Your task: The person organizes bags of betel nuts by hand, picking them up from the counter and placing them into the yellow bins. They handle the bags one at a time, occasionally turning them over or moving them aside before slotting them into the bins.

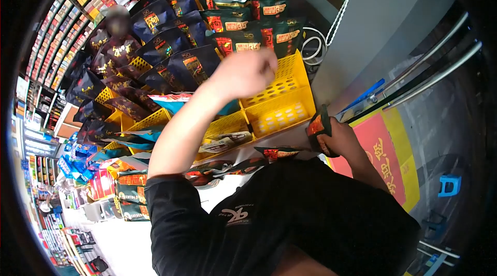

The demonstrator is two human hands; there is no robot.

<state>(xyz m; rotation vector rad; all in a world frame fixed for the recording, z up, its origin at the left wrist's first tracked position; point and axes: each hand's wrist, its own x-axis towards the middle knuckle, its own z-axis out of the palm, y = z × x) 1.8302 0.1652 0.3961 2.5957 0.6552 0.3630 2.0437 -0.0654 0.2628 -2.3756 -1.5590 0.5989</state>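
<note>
My left hand (249, 73) reaches over a yellow perforated basket (282, 113), its fingers curled and slightly blurred. It is in front of the dark green bags (243, 43) standing at the back; anything inside the fingers is hidden. Lower on the right, my right hand (341, 139) is closed around a dark green bag with red print (319, 130), beside the basket's right corner. The front basket compartment shows its holed bottom. Left of it, a white printed packet (226, 142) lies in another yellow compartment.
Dark blue bags (178, 66) and maroon bags (119, 51) fill baskets to the left. More bags (279, 153) lie along the near edge. A grey pillar (378, 17), metal rails (440, 77) and a blue stool (449, 185) are on the right.
</note>
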